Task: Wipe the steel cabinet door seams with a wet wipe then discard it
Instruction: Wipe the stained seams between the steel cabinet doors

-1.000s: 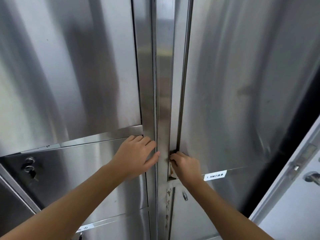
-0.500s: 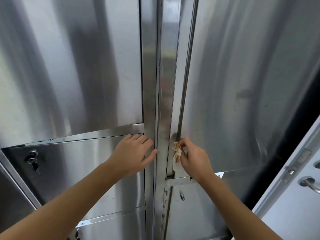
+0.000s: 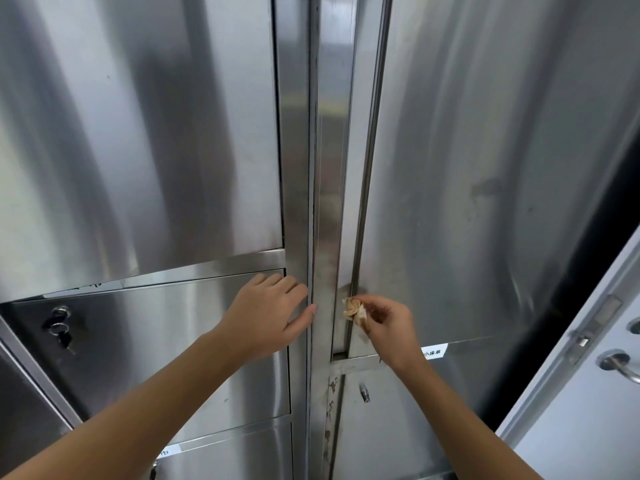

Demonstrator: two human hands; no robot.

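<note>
Tall steel cabinet doors fill the view, with a vertical seam (image 3: pixel 363 202) running up between the centre post and the right door (image 3: pixel 485 168). My right hand (image 3: pixel 388 323) pinches a crumpled, brown-stained wet wipe (image 3: pixel 354 308) held just off the lower end of that seam. My left hand (image 3: pixel 266 313) lies flat with spread fingers on the lower left door (image 3: pixel 156 341), its thumb touching the centre post (image 3: pixel 329 237).
A bunch of keys (image 3: pixel 60 329) hangs in the lock of the lower left door. A white label (image 3: pixel 434 351) sits under the right door, a small lock stub (image 3: pixel 364 393) below it. A pale room door with a lever handle (image 3: pixel 620 365) stands at the right edge.
My right hand has lifted out of the bottom of the seam and turned, so the bunched wipe now shows at its fingertips. My left hand has stayed flat on the door.
</note>
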